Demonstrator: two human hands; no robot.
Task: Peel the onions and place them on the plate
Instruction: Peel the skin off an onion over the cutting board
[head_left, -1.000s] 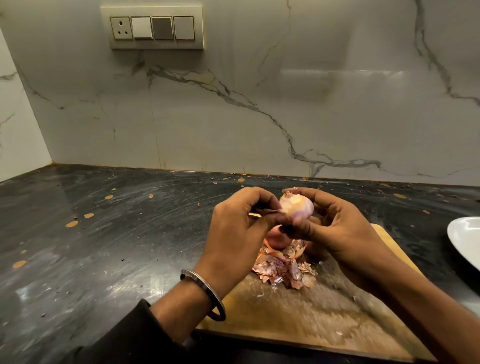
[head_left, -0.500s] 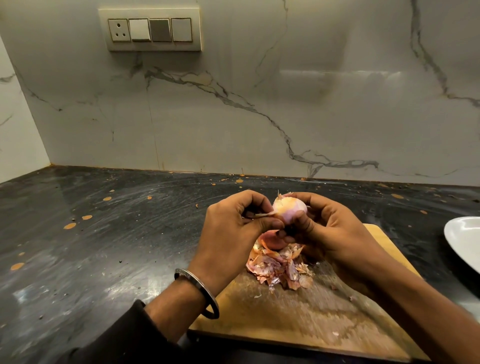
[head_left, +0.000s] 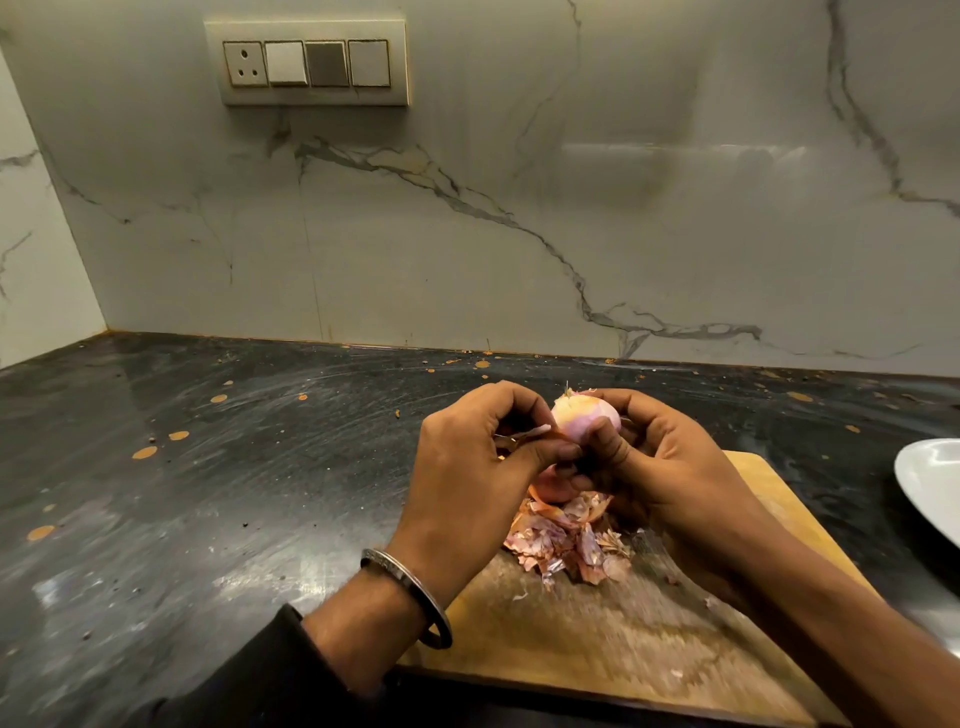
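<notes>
From my head camera, looking down: my right hand (head_left: 670, 467) has its fingers curled round a small pinkish onion (head_left: 582, 415), held up above the wooden cutting board (head_left: 639, 639), with my thumb lying across the onion's front. The top of the onion shows pale and mostly bare, a wisp of dry root or tip sticking up from it. My left hand (head_left: 472, 467) is just beside it, thumb and fingers pinching a thin strip of onion skin (head_left: 524, 434) that runs from the onion's left side out toward my palm; the two hands touch at the thumbs. A metal bangle (head_left: 410, 597) sits on my left wrist, above a dark sleeve (head_left: 249, 670).

Under my hands, on the far part of the board, lies a heap of papery peels (head_left: 566, 540), and a second onion (head_left: 548, 486) rests at the back of that heap, partly hidden behind my fingers. The board lies on a dark, speckled countertop (head_left: 208, 493). At the right edge, well apart from the onions, is the rim of a white plate (head_left: 930, 488); most of it is out of frame. On the marble wall behind, a switch panel (head_left: 311, 65) with a socket sits at upper left.
</notes>
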